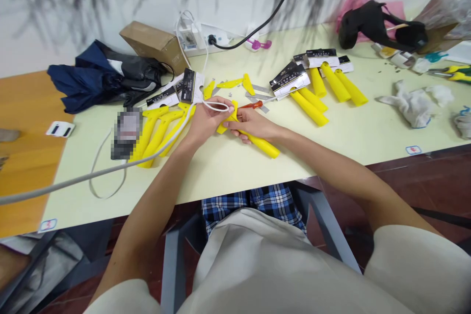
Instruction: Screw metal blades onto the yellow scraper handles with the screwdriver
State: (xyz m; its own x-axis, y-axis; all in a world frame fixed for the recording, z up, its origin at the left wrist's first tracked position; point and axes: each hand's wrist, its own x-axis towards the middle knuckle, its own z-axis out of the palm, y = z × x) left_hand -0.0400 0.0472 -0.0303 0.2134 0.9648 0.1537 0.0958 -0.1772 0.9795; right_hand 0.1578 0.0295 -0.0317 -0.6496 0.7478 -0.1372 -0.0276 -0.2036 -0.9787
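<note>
Near the middle of the table, both hands are on one yellow plastic handle (263,146) with a wider, angled head. My left hand (206,120) pinches around the head end, fingertips closed. Wrapped around the tube just below the head is my right hand (255,125). Just beyond the right hand is a screwdriver (253,105) with a red grip; whether the fingers touch it is unclear. Loose yellow head pieces (230,83) and thin grey metal strips (259,89) lie behind the hands. A white cable (162,154) passes over the left wrist area.
Several yellow handles (156,140) lie left; others with black-and-white cards (290,78) lie right. A blurred-out device (126,132) sits beside the left group. Behind are a dark blue umbrella (91,76), cardboard box (154,46) and power strip (217,37). Crumpled cloth (410,103) lies far right.
</note>
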